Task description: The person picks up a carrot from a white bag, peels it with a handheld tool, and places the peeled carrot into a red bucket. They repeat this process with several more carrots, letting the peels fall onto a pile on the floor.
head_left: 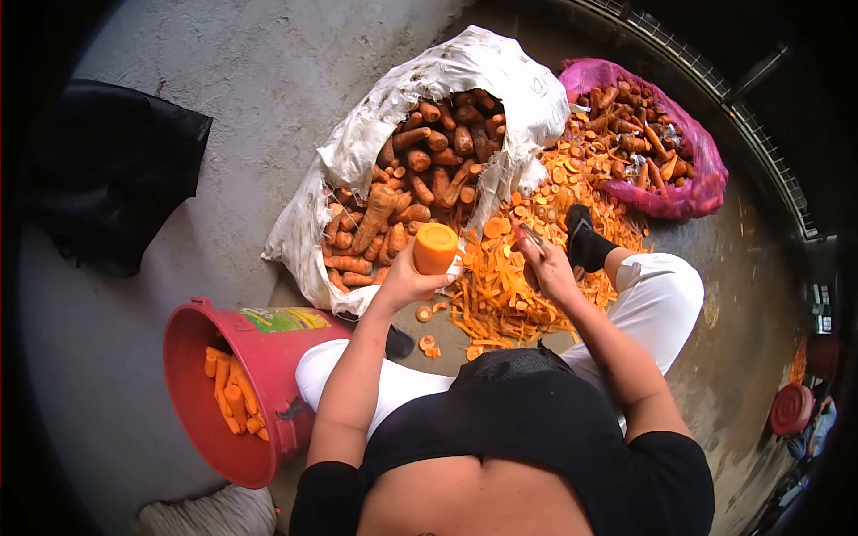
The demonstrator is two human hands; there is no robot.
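Observation:
Upright in my left hand [407, 284] is a thick peeled carrot [435, 249], its flat cut end facing up. My right hand [547, 268], to the right of it and apart from the carrot, is closed around a small peeling knife [531, 234]; its exact shape is hard to make out. Below and between the hands lies a heap of carrot peelings [500, 304] with round cut-off ends. Just beyond my left hand, a torn white sack [313, 192] gapes open, full of unpeeled carrots [380, 210].
A red bucket [201, 393] lies tipped at left, with peeled carrots [234, 393] inside. Behind the peelings stands a pink mesh sack [706, 170] of carrots and scraps. A black bag or cloth [116, 170] is at far left, and a red lidded container [792, 409] at far right.

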